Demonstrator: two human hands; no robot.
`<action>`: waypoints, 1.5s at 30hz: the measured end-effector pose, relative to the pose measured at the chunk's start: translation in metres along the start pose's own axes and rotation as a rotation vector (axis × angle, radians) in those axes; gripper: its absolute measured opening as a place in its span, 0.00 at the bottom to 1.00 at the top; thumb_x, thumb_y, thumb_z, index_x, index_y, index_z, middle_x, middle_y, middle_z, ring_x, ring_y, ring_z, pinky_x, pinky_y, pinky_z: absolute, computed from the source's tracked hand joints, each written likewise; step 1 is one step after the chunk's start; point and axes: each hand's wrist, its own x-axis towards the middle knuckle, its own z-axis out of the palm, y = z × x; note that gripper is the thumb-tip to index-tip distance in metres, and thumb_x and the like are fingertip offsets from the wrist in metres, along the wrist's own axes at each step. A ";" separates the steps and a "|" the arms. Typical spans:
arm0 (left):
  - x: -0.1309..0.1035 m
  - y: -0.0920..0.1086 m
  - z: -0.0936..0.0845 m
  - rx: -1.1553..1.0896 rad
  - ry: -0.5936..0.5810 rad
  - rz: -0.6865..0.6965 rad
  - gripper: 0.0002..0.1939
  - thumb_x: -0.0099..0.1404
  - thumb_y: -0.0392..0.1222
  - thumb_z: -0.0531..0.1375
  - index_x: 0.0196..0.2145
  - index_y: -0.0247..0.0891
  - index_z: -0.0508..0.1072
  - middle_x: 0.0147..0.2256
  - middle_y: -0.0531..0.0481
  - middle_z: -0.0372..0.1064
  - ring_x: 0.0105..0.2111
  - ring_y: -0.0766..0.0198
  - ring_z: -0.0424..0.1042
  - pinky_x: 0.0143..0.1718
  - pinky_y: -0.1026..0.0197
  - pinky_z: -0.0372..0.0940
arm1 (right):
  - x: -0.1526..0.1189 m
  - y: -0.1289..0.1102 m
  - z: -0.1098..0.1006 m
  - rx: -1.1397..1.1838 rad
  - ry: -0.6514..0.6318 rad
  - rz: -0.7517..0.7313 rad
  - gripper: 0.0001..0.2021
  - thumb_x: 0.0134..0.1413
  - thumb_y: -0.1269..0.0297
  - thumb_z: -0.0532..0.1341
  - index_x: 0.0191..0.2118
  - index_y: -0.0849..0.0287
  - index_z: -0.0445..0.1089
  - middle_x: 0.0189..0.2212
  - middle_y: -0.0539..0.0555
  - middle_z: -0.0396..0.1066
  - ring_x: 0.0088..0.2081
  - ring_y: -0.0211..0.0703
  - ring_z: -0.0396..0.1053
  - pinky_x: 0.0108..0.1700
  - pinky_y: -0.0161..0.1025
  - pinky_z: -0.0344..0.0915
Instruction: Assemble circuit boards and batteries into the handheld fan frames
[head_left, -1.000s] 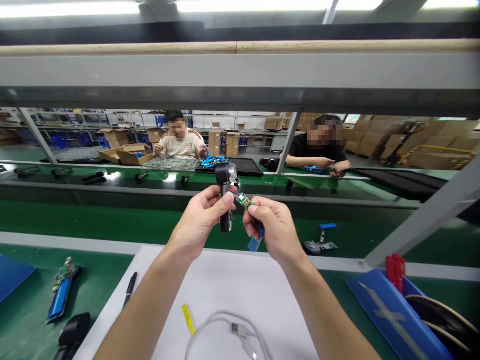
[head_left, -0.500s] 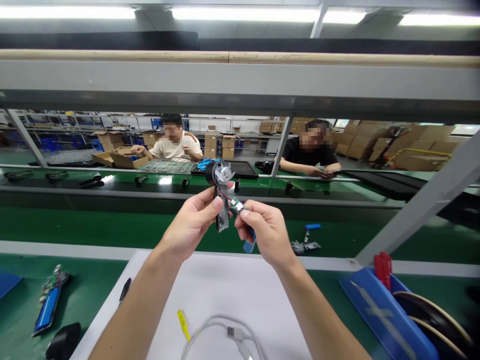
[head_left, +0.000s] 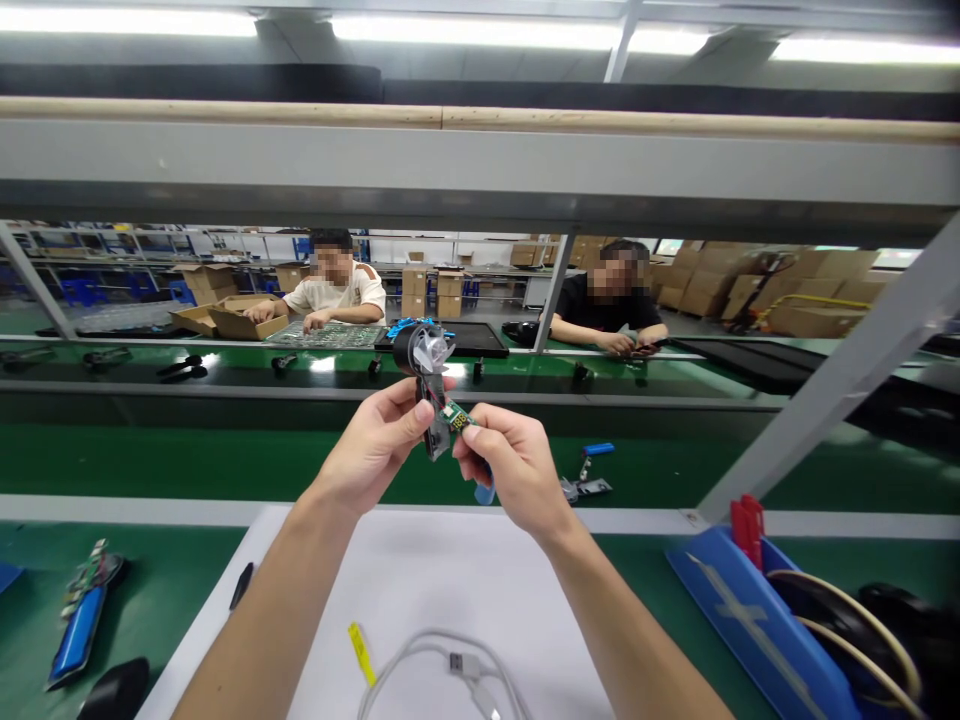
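My left hand (head_left: 379,435) is closed round a handheld fan housing (head_left: 433,425), held upright with its round head and clear fan part (head_left: 433,350) at the top. Between the thumb and fingers of my right hand (head_left: 514,450) is a small green circuit board (head_left: 458,415) with digit-like marks on its face. Thin wires run from the board to the housing. A blue battery (head_left: 485,488) shows below my right fingers, partly hidden by them. Both hands are above the far edge of the white sheet (head_left: 420,570).
A white USB cable (head_left: 469,665) and a yellow tag (head_left: 361,652) lie on the sheet. To the left is another opened unit with a blue battery (head_left: 79,630). A blue bin (head_left: 750,620) stands right. Across the green line sit two people (head_left: 337,290).
The circuit board has turned so its digit-marked face shows more. The view has shifted slightly to the right. The far-left person's raised hand has lowered to the boards.
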 end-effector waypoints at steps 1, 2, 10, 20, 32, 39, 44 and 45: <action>0.000 0.000 0.000 0.001 -0.006 -0.006 0.21 0.54 0.49 0.73 0.44 0.37 0.80 0.35 0.49 0.73 0.32 0.67 0.69 0.34 0.65 0.63 | 0.000 0.000 0.000 0.007 -0.002 0.004 0.12 0.57 0.64 0.56 0.24 0.60 0.66 0.16 0.47 0.64 0.19 0.31 0.57 0.21 0.30 0.54; 0.000 0.001 0.000 0.001 -0.013 -0.010 0.21 0.54 0.49 0.73 0.44 0.38 0.80 0.35 0.49 0.73 0.32 0.66 0.69 0.34 0.64 0.63 | 0.000 0.000 0.000 0.012 -0.003 0.007 0.12 0.57 0.64 0.56 0.24 0.60 0.66 0.17 0.47 0.64 0.19 0.31 0.57 0.21 0.30 0.54; 0.000 -0.001 -0.002 0.001 -0.073 -0.013 0.21 0.60 0.51 0.68 0.48 0.39 0.78 0.37 0.47 0.73 0.31 0.66 0.69 0.34 0.62 0.63 | -0.001 -0.001 0.002 -0.026 -0.009 -0.001 0.13 0.59 0.61 0.57 0.26 0.60 0.66 0.18 0.47 0.64 0.19 0.31 0.57 0.21 0.30 0.53; 0.001 0.000 0.003 0.118 0.005 -0.013 0.21 0.64 0.50 0.65 0.50 0.36 0.76 0.34 0.49 0.72 0.33 0.65 0.69 0.37 0.63 0.63 | 0.005 0.011 0.002 -0.022 0.064 0.025 0.11 0.54 0.61 0.57 0.23 0.59 0.66 0.15 0.46 0.62 0.18 0.32 0.56 0.20 0.31 0.52; 0.004 -0.008 0.005 0.123 0.113 -0.098 0.17 0.69 0.46 0.58 0.51 0.35 0.71 0.30 0.50 0.70 0.28 0.66 0.68 0.32 0.64 0.63 | 0.012 0.031 0.005 0.020 0.092 0.041 0.11 0.51 0.62 0.57 0.23 0.60 0.67 0.14 0.46 0.61 0.17 0.31 0.55 0.19 0.30 0.51; 0.004 -0.011 0.011 0.115 0.151 -0.102 0.20 0.65 0.53 0.61 0.46 0.34 0.74 0.24 0.52 0.66 0.25 0.66 0.65 0.27 0.64 0.60 | 0.011 0.033 0.006 0.005 0.070 0.034 0.11 0.52 0.62 0.56 0.23 0.60 0.68 0.19 0.50 0.68 0.18 0.32 0.57 0.19 0.30 0.50; 0.004 -0.010 0.011 0.122 0.148 -0.095 0.19 0.64 0.52 0.61 0.45 0.34 0.74 0.24 0.52 0.66 0.25 0.66 0.65 0.26 0.64 0.61 | 0.011 0.031 0.007 0.010 0.078 0.010 0.11 0.53 0.63 0.56 0.22 0.60 0.67 0.20 0.50 0.69 0.18 0.31 0.57 0.19 0.30 0.51; 0.004 -0.010 0.011 0.126 0.148 -0.096 0.19 0.65 0.52 0.60 0.45 0.34 0.74 0.24 0.52 0.66 0.25 0.66 0.64 0.26 0.65 0.61 | 0.011 0.031 0.008 0.013 0.081 0.004 0.11 0.53 0.63 0.56 0.22 0.60 0.66 0.20 0.50 0.69 0.18 0.31 0.57 0.19 0.30 0.51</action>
